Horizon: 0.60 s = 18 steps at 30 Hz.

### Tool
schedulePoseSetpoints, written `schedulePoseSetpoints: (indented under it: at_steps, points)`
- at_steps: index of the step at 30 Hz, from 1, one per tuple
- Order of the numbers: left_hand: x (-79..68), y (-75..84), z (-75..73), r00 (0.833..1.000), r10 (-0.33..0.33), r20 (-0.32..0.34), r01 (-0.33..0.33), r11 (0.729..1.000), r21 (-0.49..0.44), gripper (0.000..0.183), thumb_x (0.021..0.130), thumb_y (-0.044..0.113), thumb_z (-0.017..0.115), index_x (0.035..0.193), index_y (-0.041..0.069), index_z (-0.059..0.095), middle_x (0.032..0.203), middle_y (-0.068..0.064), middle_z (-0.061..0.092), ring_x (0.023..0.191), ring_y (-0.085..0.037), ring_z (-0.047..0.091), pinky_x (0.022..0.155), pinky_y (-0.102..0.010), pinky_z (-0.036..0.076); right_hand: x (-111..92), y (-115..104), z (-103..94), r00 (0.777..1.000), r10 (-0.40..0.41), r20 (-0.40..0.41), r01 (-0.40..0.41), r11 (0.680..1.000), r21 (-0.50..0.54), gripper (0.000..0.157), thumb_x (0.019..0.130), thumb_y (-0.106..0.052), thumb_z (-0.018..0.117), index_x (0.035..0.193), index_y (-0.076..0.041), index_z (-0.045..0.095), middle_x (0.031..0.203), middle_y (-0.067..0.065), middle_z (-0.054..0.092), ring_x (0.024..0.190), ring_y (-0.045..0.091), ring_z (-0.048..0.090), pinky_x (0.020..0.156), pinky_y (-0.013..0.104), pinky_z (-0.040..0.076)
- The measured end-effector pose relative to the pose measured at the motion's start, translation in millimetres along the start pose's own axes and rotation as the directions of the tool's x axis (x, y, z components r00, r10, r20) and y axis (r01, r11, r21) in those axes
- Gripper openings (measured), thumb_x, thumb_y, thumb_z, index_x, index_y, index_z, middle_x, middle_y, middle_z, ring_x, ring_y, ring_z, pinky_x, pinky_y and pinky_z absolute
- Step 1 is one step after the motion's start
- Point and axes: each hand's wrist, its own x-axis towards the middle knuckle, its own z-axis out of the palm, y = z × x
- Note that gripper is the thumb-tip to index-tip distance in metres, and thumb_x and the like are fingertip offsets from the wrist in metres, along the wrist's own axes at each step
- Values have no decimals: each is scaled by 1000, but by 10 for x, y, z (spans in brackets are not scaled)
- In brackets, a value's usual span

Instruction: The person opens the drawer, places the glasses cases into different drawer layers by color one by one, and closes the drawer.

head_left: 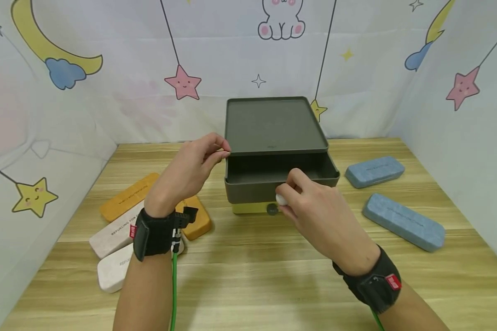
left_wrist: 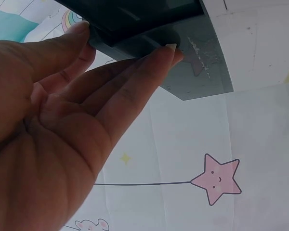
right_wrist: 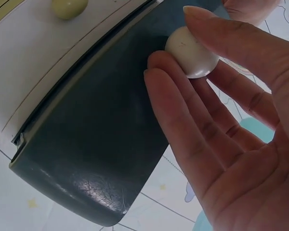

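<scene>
A small drawer box (head_left: 275,124) with a grey-green top stands at the table's back. Its dark top drawer (head_left: 248,191) is pulled out and its visible inside looks bare. My right hand (head_left: 314,211) pinches the drawer's round white knob (right_wrist: 192,52) between thumb and fingers. At the front left corner of the box top, my left hand (head_left: 190,170) grips the edge; the left wrist view shows the thumb and fingers on either side of that corner. Lower down are a pale drawer front (right_wrist: 53,48) with an olive knob (right_wrist: 70,6) and a yellow front (head_left: 248,208) with a dark knob (head_left: 272,209).
Left of the box lie orange oblong cases (head_left: 128,196) and white ones (head_left: 116,230), partly behind my left arm. Two blue cases (head_left: 374,172) (head_left: 403,220) lie to the right. Printed cloth walls (head_left: 232,55) border the wooden table (head_left: 248,285).
</scene>
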Motion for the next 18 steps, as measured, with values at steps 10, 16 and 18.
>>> schedulePoseSetpoints:
  at_steps: [10,16,18]
  points:
    - [0,-4,1,1000,4,-2,-4,1000,1,12,100,22,49,108,16,56,97,2,63,78,-15,51,73,-35,42,-19,-37,-41,1000,-11,12,10,1000,2,16,82,-12,76,91,-10,64,88,3,47,56,11,47,46,26,43]
    - [-2,-7,0,1000,9,-4,-9,1000,-2,12,100,22,50,108,16,56,98,1,64,79,-14,52,73,-35,43,-34,-66,-70,1000,-20,23,20,1000,-10,19,79,-13,79,90,-9,63,86,3,46,55,11,46,45,25,42]
    - [-4,-5,-2,1000,10,-4,-10,1000,-1,12,100,22,50,108,16,56,98,1,64,80,-14,53,74,-35,44,-37,-74,-78,999,-24,25,25,1000,-15,19,79,-14,79,89,-9,63,86,3,46,56,10,46,45,25,42]
